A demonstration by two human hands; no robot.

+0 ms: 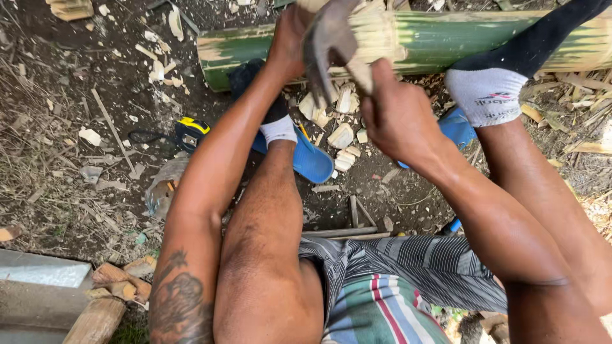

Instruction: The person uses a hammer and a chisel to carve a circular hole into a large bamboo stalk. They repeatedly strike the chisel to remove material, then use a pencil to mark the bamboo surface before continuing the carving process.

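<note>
- The bamboo pole (pixel 446 38) lies on the dirt at the top of the view, its long axis running left to right; the cut end points left, and the right end runs out of view.
- Its skin is green, with a pale shaved patch near the middle where fibres show.
- The curved blade (pixel 328 44), dark and blurred, stands over that shaved patch, its tip pointing down toward the ground in front of the pole.
- The right hand (pixel 398 118) is closed in a fist round the blade's pale handle (pixel 362 73), fingers wrapped tight.
- The left hand (pixel 288 41) is up at the pole beside the blade; it looks curled against the bamboo, but the blade hides the fingers, so how far it is closed cannot be told.
- A foot in a grey and black sock (pixel 488 92) rests on the pole's right part.
- The other foot, in a white sock, sits on a blue sandal (pixel 312 159) just in front of the pole.
- Pale wood chips (pixel 341 137) lie scattered between the feet.
- A yellow and black tape measure (pixel 191 130) lies on the ground to the left, well apart from the pole.
</note>
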